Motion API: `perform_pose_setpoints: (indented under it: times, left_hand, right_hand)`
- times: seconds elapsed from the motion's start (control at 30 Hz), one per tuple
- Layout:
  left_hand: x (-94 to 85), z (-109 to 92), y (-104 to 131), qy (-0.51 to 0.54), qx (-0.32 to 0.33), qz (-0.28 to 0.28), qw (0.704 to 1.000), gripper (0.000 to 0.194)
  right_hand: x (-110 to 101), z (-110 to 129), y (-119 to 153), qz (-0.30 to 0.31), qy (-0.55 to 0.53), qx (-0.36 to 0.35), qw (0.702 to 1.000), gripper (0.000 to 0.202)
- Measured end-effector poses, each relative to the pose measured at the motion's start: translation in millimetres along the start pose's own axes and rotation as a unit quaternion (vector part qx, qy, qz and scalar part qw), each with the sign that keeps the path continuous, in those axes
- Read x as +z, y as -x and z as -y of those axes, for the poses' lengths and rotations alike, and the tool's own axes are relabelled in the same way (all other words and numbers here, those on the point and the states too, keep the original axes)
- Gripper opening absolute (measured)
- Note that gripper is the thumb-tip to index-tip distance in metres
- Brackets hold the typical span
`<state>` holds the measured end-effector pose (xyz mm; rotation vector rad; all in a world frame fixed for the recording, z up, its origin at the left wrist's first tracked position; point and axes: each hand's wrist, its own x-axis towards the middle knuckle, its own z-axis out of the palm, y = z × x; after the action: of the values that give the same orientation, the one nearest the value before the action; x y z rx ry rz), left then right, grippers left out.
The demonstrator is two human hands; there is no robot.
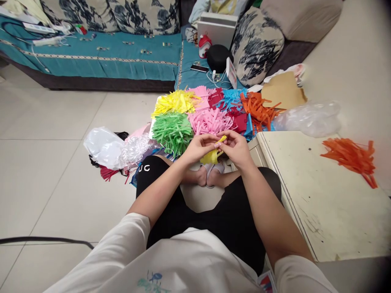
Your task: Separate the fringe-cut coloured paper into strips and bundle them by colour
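Between my knees, my left hand (203, 145) and my right hand (234, 147) are close together, fingers pinched on a yellow paper tassel (210, 157). Its upper part looks twisted narrow between the fingertips, and the fringe hangs below my left fingers. Just beyond my hands lie piles of fringed paper: yellow (177, 101), green (172, 132), pink (210, 121), blue (232, 99) and orange (259, 110). Dark red folded paper (240, 122) sits among them.
On the cream cabinet top (330, 203) at my right lies an orange tassel (351, 156). A clear plastic bag (311, 118) rests behind it. White plastic bags (105, 146) are on the floor at left. A teal-covered sofa (116, 61) with a phone (199, 68) stands at the back.
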<state>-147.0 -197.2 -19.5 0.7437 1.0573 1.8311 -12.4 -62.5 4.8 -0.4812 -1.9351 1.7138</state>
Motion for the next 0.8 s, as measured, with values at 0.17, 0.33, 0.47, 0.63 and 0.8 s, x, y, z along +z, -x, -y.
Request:
perform_pose_setpoints:
  times: [0.17, 0.33, 0.47, 0.63, 0.8]
  left_hand:
    - [-2.9, 0.0, 0.2, 0.098, -0.073, 0.037, 0.992, 0.052]
    - [-6.5, 0.4, 1.1, 0.160, -0.144, 0.077, 0.973, 0.042]
    - [-6.5, -2.3, 1.7, 0.121, -0.128, 0.118, 0.977, 0.048]
    - [-5.6, -7.8, 5.3, 0.007, -0.044, 0.107, 0.993, 0.060]
    - [-8.1, 0.9, 4.2, -0.113, 0.056, 0.050, 0.991, 0.058]
  right_hand:
    - [-6.2, 13.4, 4.6, 0.049, -0.061, 0.032, 0.996, 0.050]
    - [-10.8, 20.8, 5.2, 0.063, -0.103, 0.030, 0.992, 0.059]
    - [-11.9, 19.7, 4.1, 0.052, -0.096, 0.023, 0.994, 0.062]
    - [-11.4, 17.6, 3.4, 0.018, -0.088, 0.025, 0.996, 0.063]
    - [-8.9, 11.8, -0.1, -0.013, -0.070, 0.008, 0.997, 0.060]
